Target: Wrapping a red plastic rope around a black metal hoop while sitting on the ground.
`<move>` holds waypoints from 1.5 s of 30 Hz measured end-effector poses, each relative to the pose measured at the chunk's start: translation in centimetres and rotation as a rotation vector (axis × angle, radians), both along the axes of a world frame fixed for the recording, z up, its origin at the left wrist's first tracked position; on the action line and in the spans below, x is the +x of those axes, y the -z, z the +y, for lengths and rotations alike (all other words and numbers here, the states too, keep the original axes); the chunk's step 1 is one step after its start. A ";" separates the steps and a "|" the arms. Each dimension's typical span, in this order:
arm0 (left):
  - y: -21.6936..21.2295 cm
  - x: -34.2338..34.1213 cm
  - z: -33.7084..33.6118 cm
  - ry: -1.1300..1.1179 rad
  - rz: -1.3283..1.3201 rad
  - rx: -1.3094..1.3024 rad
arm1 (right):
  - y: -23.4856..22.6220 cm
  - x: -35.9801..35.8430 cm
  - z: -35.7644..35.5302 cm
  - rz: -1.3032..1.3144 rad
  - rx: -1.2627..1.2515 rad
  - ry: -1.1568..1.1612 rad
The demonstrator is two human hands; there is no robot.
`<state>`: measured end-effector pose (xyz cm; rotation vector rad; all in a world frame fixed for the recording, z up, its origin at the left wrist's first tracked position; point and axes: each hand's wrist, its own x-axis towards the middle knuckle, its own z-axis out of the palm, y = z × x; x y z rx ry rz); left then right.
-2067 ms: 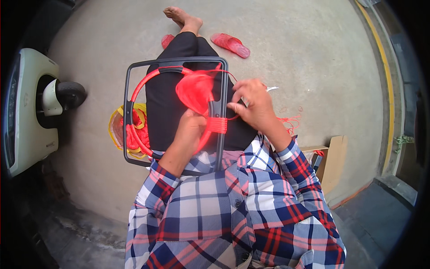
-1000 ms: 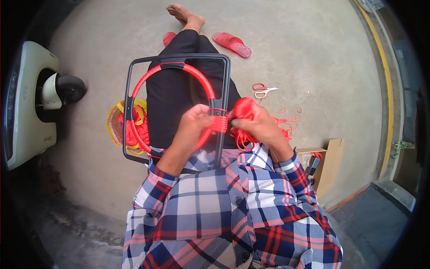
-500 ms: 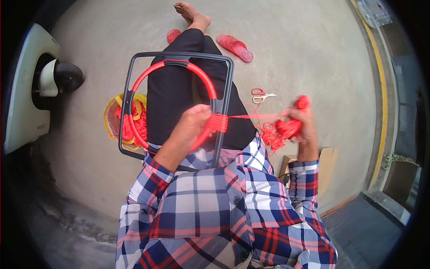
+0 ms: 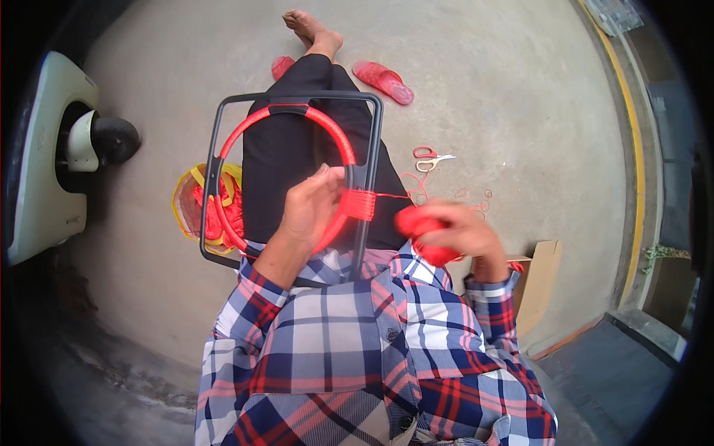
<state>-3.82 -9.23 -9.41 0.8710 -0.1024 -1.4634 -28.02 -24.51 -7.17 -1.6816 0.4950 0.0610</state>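
A black rectangular metal frame (image 4: 377, 134) with a round ring (image 4: 245, 126) inside it rests on my lap. Red cord covers much of the ring, and a thick band of red cord wraps (image 4: 358, 205) joins its right side to the frame's side bar. My left hand (image 4: 309, 208) lies against the ring beside this band, its fingers loosely stretched and partly hidden behind it. To the right, my right hand (image 4: 465, 234), blurred, is closed around a red cord bundle (image 4: 425, 232). A thin, slack strand runs from the wraps toward the right.
Red-handled scissors (image 4: 431, 159) lie on the floor at the right, near loose cord loops. A yellow-edged bag (image 4: 182, 204) with red cord stands at left. Pink slippers (image 4: 383, 80) lie by my feet. A cardboard box (image 4: 541, 282) is at right; a white vehicle with a wheel (image 4: 117, 140) is far left.
My right hand has swung left with the cord bundle, from far out to near the frame. The taut strand has gone slack. My left fingers have loosened from the wraps.
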 end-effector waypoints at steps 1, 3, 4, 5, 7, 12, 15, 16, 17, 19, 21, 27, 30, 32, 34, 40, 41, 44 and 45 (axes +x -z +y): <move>-0.2 0.0 0.1 0.002 -0.011 0.003 | 0.0 2.6 1.0 0.036 -0.159 -0.171; -0.5 -0.2 -0.1 -0.023 0.047 -0.032 | 0.2 5.7 1.9 0.012 -0.294 -0.144; -0.6 -0.1 -0.3 -0.008 0.036 -0.030 | 0.3 7.1 1.7 0.029 -0.137 -0.014; -0.9 -0.3 -0.3 -0.001 0.030 -0.029 | 0.4 7.9 1.4 0.045 0.020 0.113; -1.7 -0.9 -0.6 -0.004 0.087 0.055 | 1.6 8.2 0.9 -0.056 0.137 0.097; 0.1 -1.1 -0.3 -0.023 0.118 0.039 | 1.1 8.1 0.1 -0.067 0.314 0.183; 1.7 -0.8 0.1 -0.201 0.119 0.155 | 1.1 8.8 0.0 -0.037 0.026 0.322; 2.1 -0.3 0.6 -0.269 0.074 0.108 | 1.0 9.3 -0.1 -0.149 -0.253 0.309; 2.6 0.0 1.0 -0.337 0.027 0.062 | 0.7 9.9 0.1 -0.260 -0.532 0.291; 1.1 -0.6 0.9 -0.397 -0.059 0.097 | -0.3 11.2 1.5 -0.302 -0.695 0.267; 0.2 -1.1 0.9 -0.388 -0.531 0.063 | -0.8 12.0 2.4 -0.176 -1.031 0.143; -0.1 -1.8 0.8 -0.327 -0.708 -0.013 | 1.2 12.5 2.3 -0.256 -0.812 -0.105; 0.4 -1.6 0.8 -0.324 -0.688 -0.068 | 1.4 12.7 1.9 -0.367 -0.666 -0.068; 0.2 -1.6 0.9 -0.348 -0.673 -0.113 | 0.8 12.2 1.3 -0.402 -0.257 0.172; -0.2 -1.5 0.8 -0.370 -0.599 -0.085 | 0.3 11.3 0.2 -0.511 0.206 0.552; 0.6 -0.8 0.4 -0.303 -0.279 0.118 | 0.1 4.3 -4.2 -0.055 -0.198 0.052; 0.9 -0.6 0.4 -0.257 -0.227 0.178 | 0.1 3.3 -4.0 0.130 -0.140 -0.033; 1.1 -0.4 0.3 -0.183 -0.234 0.215 | 1.9 -2.3 -4.8 0.167 0.142 0.293; 0.7 -0.6 0.1 -0.184 -0.224 0.215 | 2.9 -4.9 -5.9 0.000 0.279 0.468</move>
